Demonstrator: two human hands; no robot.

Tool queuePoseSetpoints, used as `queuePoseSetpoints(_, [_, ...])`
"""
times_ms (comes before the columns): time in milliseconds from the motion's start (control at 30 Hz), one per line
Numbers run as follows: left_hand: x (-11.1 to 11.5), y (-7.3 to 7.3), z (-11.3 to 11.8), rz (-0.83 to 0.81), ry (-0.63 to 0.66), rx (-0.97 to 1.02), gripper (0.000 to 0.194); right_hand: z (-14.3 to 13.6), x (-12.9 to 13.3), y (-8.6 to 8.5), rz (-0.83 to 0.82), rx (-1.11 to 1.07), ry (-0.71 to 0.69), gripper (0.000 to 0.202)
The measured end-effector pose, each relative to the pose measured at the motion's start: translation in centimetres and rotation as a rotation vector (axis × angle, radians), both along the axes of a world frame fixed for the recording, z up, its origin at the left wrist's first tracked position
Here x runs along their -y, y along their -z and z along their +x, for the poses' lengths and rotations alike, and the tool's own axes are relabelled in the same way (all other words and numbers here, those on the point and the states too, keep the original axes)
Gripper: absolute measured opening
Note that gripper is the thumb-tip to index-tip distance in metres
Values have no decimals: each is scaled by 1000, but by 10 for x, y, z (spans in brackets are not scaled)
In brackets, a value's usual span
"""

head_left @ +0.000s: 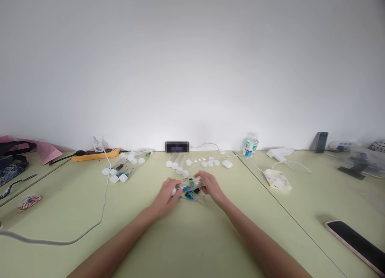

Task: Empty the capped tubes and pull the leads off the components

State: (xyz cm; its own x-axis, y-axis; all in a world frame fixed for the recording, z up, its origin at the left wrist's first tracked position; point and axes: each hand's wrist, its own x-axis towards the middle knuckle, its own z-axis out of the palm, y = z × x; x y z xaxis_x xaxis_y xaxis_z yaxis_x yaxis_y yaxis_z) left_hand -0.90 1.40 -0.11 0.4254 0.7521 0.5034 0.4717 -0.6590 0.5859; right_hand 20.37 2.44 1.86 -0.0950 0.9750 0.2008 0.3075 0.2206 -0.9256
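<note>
My left hand is closed around a white-capped clear tube, with the white cap showing by its fingers. My right hand is closed on a clear piece that looks like a tube; motion blurs it. Between the hands, a small green part shows at the clear plastic. Below it on the table lie small blue parts and a black part, some with thin wire-like legs. Whether the green part is inside a tube, I cannot tell.
White-capped tubes lie behind my hands, with several loose white caps. More filled tubes lie left by an orange power strip. A white cable crosses the table. A bottle and a phone are right.
</note>
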Motion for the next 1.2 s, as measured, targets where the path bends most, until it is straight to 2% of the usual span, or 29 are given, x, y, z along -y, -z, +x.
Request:
queuePoseSetpoints(67, [8, -2, 15, -198, 58, 121, 28, -7, 2, 1, -64, -21, 50, 47])
queuePoseSetpoints(133, [9, -1, 22, -364, 60, 267, 29, -9, 3, 4, -55, -19, 110, 48])
queuePoseSetpoints(267, [-2, 2, 19, -558, 19, 555, 29, -7, 8, 1, 171, 107, 137, 44])
queuePoseSetpoints(367, [-13, 3, 11, -712, 27, 678, 31, -9, 11, -4, 296, 123, 23, 34])
queuePoseSetpoints(533, [-19, 2, 0, -920, 82, 772, 36, -11, 11, -4, 149, -83, -230, 32])
queuePoseSetpoints(633, [-17, -2, -4, -912, 78, 709, 35, -8, 10, -2, 104, -10, -399, 30])
queuePoseSetpoints(733, [-15, -6, -7, -788, 49, 601, 30, -2, 11, -4, 30, 58, -488, 34])
queuePoseSetpoints(833, [-14, -9, -8, -593, 33, 506, 26, 6, 10, -9, -216, 17, -580, 42])
queuePoseSetpoints(933, [-13, -8, -5, -484, 99, 459, 30, 11, 6, -11, -474, -151, -674, 51])
queuePoseSetpoints(1067, [-14, -3, -3, -423, 143, 435, 30, 14, -2, -4, -503, -286, -611, 39])
queuePoseSetpoints(1200, [-17, -2, -8, -384, 87, 400, 32, 21, -11, 7, -514, -342, -467, 28])
